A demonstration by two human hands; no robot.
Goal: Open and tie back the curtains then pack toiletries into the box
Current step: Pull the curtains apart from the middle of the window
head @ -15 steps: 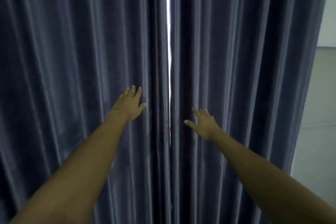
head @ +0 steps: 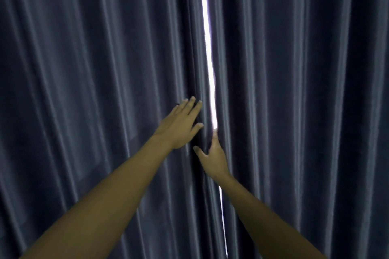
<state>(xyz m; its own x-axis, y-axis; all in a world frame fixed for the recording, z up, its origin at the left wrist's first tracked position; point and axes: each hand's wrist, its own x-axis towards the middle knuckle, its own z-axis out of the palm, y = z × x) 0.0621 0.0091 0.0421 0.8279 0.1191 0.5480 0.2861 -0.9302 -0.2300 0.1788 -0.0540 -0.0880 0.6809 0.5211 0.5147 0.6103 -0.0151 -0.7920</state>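
Two dark blue-grey pleated curtains fill the view: the left curtain (head: 84, 90) and the right curtain (head: 294, 90). Between them runs a thin bright gap (head: 207, 38) of daylight. My left hand (head: 179, 126) lies flat with fingers apart against the inner edge of the left curtain. My right hand (head: 214, 157) is just below it at the gap, its fingers reaching into the slit at the right curtain's edge and partly hidden by the fabric. No toiletries or box are in view.
Both hands have moved inward to the middle seam. The gap looks slightly wider. The view has come closer, and the pale wall at the right is out of sight.
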